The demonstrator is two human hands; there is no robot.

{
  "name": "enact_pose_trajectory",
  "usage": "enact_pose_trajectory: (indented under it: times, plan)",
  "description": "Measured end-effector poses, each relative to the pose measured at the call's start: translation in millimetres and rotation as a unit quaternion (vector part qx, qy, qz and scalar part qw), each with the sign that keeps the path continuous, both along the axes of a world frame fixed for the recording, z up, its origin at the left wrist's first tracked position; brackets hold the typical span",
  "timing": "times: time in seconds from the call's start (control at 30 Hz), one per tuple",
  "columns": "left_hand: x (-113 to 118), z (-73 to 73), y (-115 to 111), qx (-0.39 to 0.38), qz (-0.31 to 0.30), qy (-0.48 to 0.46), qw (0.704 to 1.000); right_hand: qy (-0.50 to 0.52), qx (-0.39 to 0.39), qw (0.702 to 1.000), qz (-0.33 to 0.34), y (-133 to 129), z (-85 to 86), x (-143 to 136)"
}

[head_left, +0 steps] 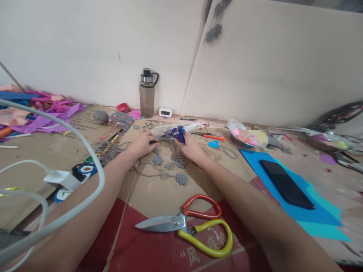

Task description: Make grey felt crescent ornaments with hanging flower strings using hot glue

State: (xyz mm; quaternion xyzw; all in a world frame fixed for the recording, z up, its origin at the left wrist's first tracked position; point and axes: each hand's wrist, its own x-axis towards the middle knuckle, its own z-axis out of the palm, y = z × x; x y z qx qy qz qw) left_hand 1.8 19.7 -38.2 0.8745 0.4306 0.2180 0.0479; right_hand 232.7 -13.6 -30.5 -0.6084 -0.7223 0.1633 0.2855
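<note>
My right hand (190, 145) is wrapped round the handle of a blue glue gun (178, 133), whose nozzle points left. My left hand (144, 144) is closed at the left end of a grey curved band (167, 140), its fingertips pressed together on it. Just below the hands, grey flower shapes (181, 179) and a small grey heart (164, 174) lie with grey cord on the cardboard (150, 189). Scissors (177, 223) with one red and one yellow handle rest nearer to me, their blades pointing left.
A bottle (146, 94) and a small white clock (165, 112) stand by the wall. Right are a bowl of scraps (241, 142) and a black phone (286, 184) on blue sheets. White cables (98, 162) and a power strip (85, 170) are left.
</note>
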Motion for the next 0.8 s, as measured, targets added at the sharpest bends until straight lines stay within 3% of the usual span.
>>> enact_pose_trajectory:
  times: [0.8]
  plan:
    - [1.4, 2.5, -3.3, 0.006, 0.004, 0.003, 1.000, -0.018, 0.008, 1.000, -0.010, 5.3, -6.2, -3.2]
